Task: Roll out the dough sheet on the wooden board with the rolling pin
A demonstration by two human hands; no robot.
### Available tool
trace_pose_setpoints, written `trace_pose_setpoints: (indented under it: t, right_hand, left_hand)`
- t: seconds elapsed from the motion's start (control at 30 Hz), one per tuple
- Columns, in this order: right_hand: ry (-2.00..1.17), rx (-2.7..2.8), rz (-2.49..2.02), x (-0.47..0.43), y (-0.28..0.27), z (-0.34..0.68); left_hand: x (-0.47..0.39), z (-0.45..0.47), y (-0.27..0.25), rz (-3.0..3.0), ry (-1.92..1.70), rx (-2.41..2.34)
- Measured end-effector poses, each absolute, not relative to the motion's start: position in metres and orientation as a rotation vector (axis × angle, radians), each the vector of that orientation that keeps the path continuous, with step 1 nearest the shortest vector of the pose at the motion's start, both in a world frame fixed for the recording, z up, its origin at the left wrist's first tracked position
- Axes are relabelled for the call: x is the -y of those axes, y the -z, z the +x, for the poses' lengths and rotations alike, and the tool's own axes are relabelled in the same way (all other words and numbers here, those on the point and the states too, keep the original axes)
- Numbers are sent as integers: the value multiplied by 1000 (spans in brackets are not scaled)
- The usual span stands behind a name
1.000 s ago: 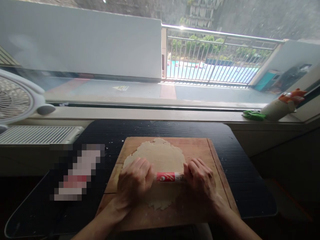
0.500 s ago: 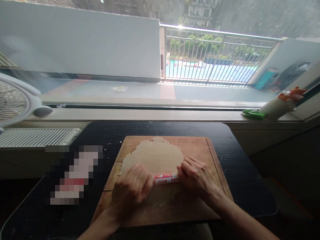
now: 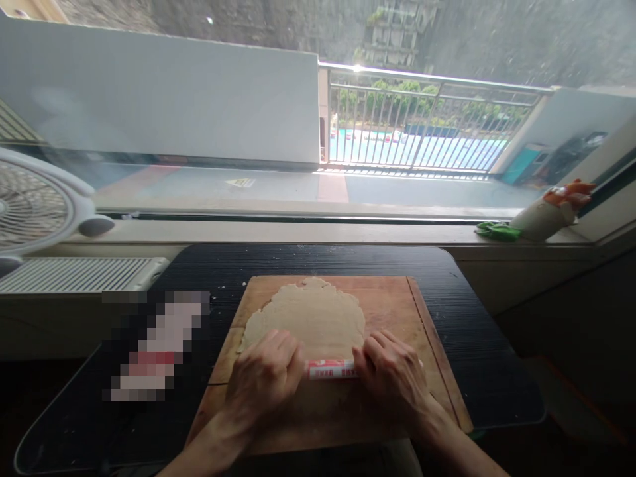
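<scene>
A thin, uneven sheet of dough (image 3: 313, 318) lies on a wooden board (image 3: 390, 301). Across its near part runs a rolling pin (image 3: 332, 370) with red and white printing on its middle. My left hand (image 3: 268, 368) is closed round the pin's left part, and my right hand (image 3: 390, 368) round its right part. Both hands hide the pin's ends. Behind the pin the dough has a ragged edge; in front of it, shadow makes the dough hard to make out.
Under the board is a black table (image 3: 477, 344), with small pale crumbs near its far left. A blurred-out item (image 3: 156, 348) lies left of the board. A white fan (image 3: 74, 199) stands at the left. On the windowsill (image 3: 298, 232) are a green cloth (image 3: 499, 230) and a pale container (image 3: 536, 218).
Both hands have drawn the rolling pin slightly toward me, the right hand more, so the pin now lies nearly level. The camera view has shifted a little.
</scene>
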State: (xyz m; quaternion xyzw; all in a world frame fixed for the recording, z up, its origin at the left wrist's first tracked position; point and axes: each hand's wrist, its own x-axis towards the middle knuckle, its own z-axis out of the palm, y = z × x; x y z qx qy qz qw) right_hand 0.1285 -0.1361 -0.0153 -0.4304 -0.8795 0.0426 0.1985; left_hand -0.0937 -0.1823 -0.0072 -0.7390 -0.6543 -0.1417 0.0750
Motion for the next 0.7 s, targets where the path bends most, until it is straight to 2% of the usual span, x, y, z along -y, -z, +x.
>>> trace_pose_setpoints:
  t: [0.13, 0.43, 0.7]
  right_hand:
    - [-109, 2510, -1010, 128, 16, 137]
    - [-9, 2436, -1112, 102, 7, 126]
    - [45, 2480, -1051, 82, 3, 113]
  left_hand:
    - [174, -97, 4, -2239, 453, 2001]
    - [187, -109, 11, -2450, 490, 1676]
    - [148, -109, 9, -2161, 461, 1898]
